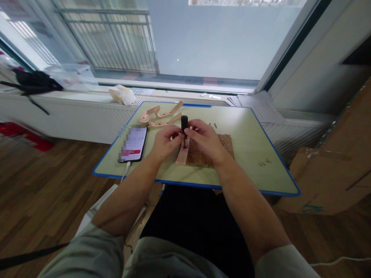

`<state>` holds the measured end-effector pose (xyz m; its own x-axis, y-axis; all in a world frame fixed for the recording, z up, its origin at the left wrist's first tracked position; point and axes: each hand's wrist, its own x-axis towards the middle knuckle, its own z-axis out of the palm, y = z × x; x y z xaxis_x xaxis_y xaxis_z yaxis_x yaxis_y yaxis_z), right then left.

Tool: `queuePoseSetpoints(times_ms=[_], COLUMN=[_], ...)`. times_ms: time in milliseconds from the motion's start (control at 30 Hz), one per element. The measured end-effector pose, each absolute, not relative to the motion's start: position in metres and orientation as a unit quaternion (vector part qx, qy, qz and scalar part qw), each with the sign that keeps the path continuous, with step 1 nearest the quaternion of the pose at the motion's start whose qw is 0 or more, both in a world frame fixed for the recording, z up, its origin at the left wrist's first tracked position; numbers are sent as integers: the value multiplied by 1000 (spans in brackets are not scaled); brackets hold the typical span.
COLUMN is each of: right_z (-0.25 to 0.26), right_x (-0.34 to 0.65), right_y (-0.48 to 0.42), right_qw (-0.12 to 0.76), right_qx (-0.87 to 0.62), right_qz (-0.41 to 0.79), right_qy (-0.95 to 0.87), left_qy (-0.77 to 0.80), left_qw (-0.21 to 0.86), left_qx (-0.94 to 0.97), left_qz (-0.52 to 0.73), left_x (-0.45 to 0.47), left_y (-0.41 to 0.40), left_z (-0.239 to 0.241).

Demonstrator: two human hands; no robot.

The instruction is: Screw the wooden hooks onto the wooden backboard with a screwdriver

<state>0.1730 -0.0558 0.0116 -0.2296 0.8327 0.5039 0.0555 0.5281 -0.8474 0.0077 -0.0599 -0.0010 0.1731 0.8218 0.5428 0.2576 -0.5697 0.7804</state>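
Note:
A screwdriver with a black handle stands upright over a pale wooden piece, its shaft running down to the wood. My right hand is closed in a pinch at the handle from the right. From the left, my left hand pinches close to the lower handle and shaft; its fingertips partly cover the tool. Beneath my hands, the pale piece lies along the left edge of a rough brown board. Whether a screw sits under the tip is too small to tell.
Curved wooden parts with holes lie at the table's back left. A phone with a white cable rests at the left. Small screws lie behind the board. A cardboard box stands right of the blue-edged table.

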Motion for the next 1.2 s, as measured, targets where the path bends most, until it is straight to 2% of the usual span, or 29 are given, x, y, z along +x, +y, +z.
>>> queuePoseSetpoints(times_ms=[200, 400, 567, 767, 1000, 1200], right_z=[11, 13, 13, 15, 15, 14], right_x=[174, 171, 172, 173, 171, 172], right_y=[-55, -58, -57, -59, -59, -58], right_qw=[513, 528, 519, 516, 535, 522], right_qx=[-359, -335, -323, -386, -330, -366], right_qz=[389, 430, 392, 398, 398, 383], right_qy=[-676, -651, -687, -653, -668, -668], left_qy=[394, 418, 386, 391, 389, 396], left_qw=[220, 291, 320, 287, 317, 299], left_qx=[719, 681, 697, 699, 705, 693], left_qz=[529, 526, 512, 526, 500, 523], left_x=[11, 11, 8, 11, 9, 10], left_y=[-64, -60, -59, -61, -62, -62], left_z=[3, -1, -1, 0, 1, 1])
